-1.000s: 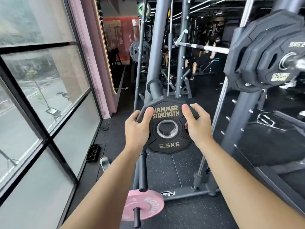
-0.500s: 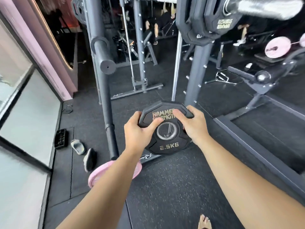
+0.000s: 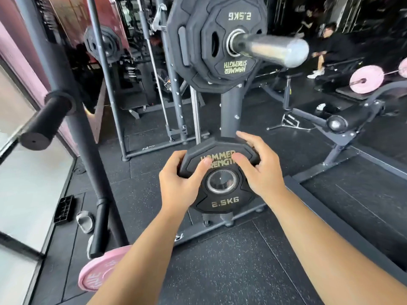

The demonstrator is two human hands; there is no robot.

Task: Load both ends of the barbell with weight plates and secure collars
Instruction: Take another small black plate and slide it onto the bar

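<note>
held plate (image 3: 222, 190) below barbell sleeve (image 3: 271, 49)

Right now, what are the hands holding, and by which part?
A black 2.5 kg weight plate, by its upper rim: the left hand grips the upper-left edge, the right hand the upper-right edge, thumbs on its face.

Held plate (image 3: 224, 204), frame centre, showing "HAMMER STRENGTH", "2.5KG" in gold. Mounted plate (image 3: 222, 25), top centre, displaying same wording upside down.
</note>
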